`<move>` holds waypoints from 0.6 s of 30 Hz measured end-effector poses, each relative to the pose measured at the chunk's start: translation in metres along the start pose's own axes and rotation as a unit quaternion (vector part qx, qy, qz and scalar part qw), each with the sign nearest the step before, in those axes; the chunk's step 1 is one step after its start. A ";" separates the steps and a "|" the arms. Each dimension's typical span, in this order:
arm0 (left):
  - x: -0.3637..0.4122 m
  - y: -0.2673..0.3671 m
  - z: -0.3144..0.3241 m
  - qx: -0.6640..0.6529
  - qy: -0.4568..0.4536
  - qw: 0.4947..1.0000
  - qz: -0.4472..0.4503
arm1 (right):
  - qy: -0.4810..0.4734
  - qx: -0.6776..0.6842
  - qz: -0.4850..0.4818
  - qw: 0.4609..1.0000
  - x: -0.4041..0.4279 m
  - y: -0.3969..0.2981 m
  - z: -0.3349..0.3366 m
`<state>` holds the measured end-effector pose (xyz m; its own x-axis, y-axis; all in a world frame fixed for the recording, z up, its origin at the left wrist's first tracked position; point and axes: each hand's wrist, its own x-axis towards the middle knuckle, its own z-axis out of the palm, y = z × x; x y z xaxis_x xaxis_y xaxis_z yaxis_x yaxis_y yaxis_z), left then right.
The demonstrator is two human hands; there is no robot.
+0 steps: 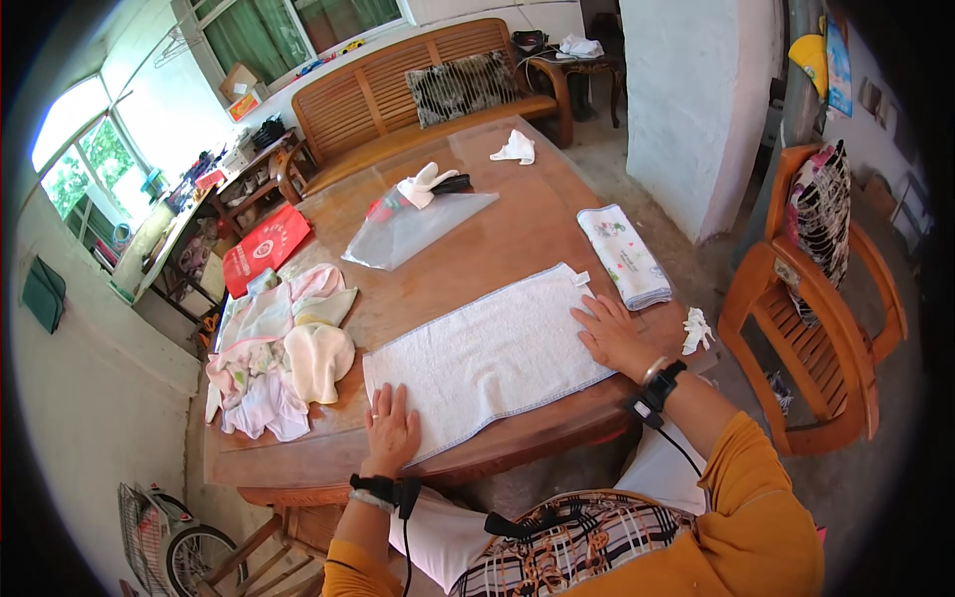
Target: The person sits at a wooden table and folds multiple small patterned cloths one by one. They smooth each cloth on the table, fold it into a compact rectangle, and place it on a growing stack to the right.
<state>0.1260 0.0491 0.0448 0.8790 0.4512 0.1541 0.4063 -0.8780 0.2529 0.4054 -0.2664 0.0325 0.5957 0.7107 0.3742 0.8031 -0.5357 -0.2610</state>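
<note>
A white terry towel with blue stitched edging lies spread across the near part of a wooden table. My left hand rests flat on its near left corner, fingers slightly apart. On its right end lies my right hand, palm down with the fingers spread, close to a small white tag. Just beyond my right hand is a folded white cloth with printed figures and blue edging. Left of the towel sits a loose heap of pastel cloths, with a cream cloth piece on its right side.
Farther back on the table are a clear plastic bag, a white cloth by a dark object, and another small white cloth. A red bag lies at the left edge. A wooden armchair stands right, a wooden bench behind.
</note>
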 end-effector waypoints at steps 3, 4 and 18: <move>-0.023 -0.011 0.007 -0.013 0.046 0.999 0.011 | -0.005 -0.022 0.009 1.000 -0.025 -0.008 -0.016; -0.029 -0.009 0.008 -0.011 0.064 0.998 -0.019 | 0.015 -0.023 0.001 1.000 -0.032 -0.005 -0.014; -0.086 -0.006 0.017 -0.116 0.238 0.963 -0.049 | 0.037 -0.108 0.103 0.988 -0.055 -0.028 -0.032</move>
<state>0.0519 0.0129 0.0141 0.6028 0.6005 0.5255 0.3655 -0.7932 0.4871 0.3492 -0.3050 0.0475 0.7364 0.5461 0.3994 0.6388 -0.7557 -0.1443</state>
